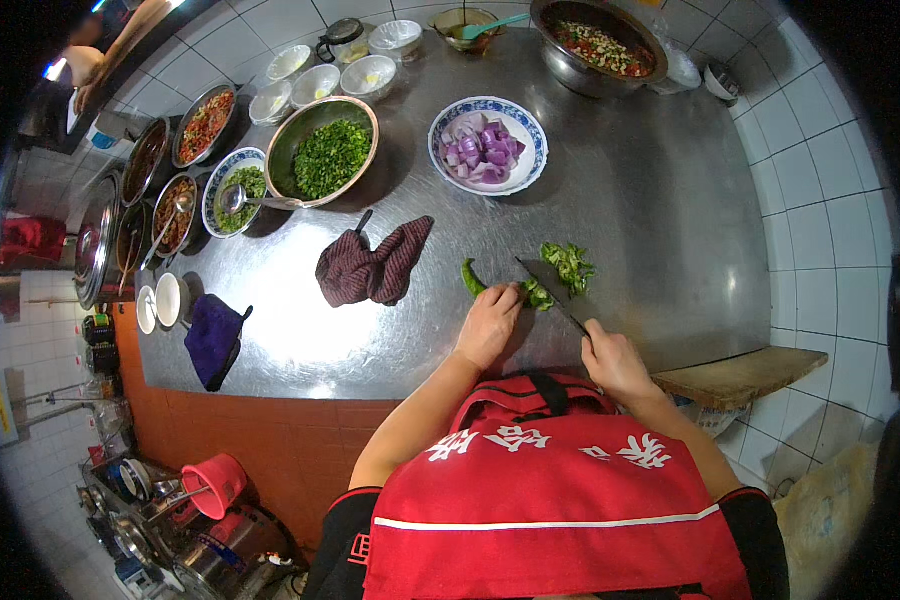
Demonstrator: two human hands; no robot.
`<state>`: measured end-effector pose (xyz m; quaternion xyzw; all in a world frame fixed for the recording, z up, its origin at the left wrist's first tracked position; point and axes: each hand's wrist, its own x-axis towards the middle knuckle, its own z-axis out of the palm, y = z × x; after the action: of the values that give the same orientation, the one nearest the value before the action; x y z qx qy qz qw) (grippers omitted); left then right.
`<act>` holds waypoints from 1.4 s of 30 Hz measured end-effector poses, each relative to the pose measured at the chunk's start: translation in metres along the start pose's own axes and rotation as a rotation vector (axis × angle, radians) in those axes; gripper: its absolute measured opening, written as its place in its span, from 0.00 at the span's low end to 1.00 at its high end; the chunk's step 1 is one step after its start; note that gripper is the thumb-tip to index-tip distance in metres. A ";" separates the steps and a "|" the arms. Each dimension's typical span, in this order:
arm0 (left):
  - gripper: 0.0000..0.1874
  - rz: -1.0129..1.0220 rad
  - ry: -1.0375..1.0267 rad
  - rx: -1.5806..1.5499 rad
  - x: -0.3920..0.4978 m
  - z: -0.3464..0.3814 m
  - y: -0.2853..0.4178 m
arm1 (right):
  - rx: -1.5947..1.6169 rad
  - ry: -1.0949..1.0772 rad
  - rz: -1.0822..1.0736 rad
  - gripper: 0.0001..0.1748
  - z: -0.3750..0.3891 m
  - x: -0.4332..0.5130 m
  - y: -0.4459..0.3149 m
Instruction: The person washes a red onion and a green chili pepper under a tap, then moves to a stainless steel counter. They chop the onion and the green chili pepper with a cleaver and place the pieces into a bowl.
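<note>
My right hand (615, 360) is closed round the handle of a kitchen knife (551, 289), whose blade slants up and left over the steel table (667, 285). Left of the blade, my left hand (491, 322) rests with bent fingers on green pepper; a whole curved green pepper (472, 277) shows beyond its fingertips. Cut green pieces (536, 295) lie between that hand and the blade, and a small pile of cut green pepper (569, 267) sits right of the knife. What lies under my left fingers is partly hidden.
Ahead stand a blue-rimmed bowl (532, 169) of cut purple onion, a bowl of chopped greens (330, 161) and a deep metal bowl (600, 79). Dark striped cloth (375, 262) and purple cloth (214, 337) lie leftward. A wooden board (746, 375) juts out at right, near the tiled wall (802, 247).
</note>
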<state>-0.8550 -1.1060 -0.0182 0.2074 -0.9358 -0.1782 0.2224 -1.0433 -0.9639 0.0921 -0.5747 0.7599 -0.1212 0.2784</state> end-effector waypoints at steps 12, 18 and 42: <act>0.16 -0.007 -0.013 -0.047 -0.001 -0.001 0.001 | 0.148 0.138 -0.089 0.12 0.029 0.048 0.006; 0.18 -0.012 0.022 -0.062 -0.003 -0.004 0.003 | 0.134 0.149 -0.057 0.10 0.002 0.029 0.002; 0.14 -0.021 0.112 0.068 -0.010 -0.019 0.005 | 0.159 0.129 -0.042 0.13 0.021 0.048 0.000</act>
<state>-0.8396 -1.1018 -0.0036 0.2343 -0.9252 -0.1366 0.2654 -1.0400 -1.0059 0.0613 -0.5577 0.7520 -0.2234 0.2710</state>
